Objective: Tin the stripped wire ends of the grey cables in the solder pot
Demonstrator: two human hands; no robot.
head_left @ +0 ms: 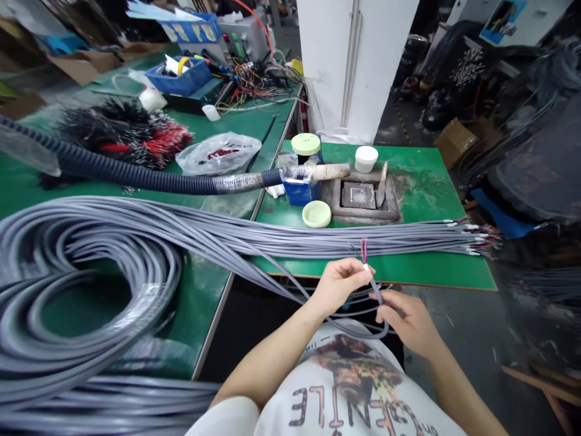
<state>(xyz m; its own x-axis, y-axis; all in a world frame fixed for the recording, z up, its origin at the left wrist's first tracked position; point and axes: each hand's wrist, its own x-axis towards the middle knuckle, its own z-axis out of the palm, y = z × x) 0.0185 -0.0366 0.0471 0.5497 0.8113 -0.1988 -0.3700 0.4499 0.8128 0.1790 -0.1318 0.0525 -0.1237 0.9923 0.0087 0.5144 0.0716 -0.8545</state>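
Observation:
My left hand pinches a grey cable close to its stripped end. Thin coloured wires, red and purple among them, stick up past a white band there. Just below, my right hand has its fingers closed round the same cable, which loops down in front of my shirt. Behind my hands a thick bundle of grey cables lies across the green table, with stripped wire ends at its right. It runs left into a large coil.
A solder pot with a wooden stick stands beyond the bundle. Near it are a white jar, a pale green lid and a blue container. A dark corrugated hose crosses from the left. A white pillar rises behind.

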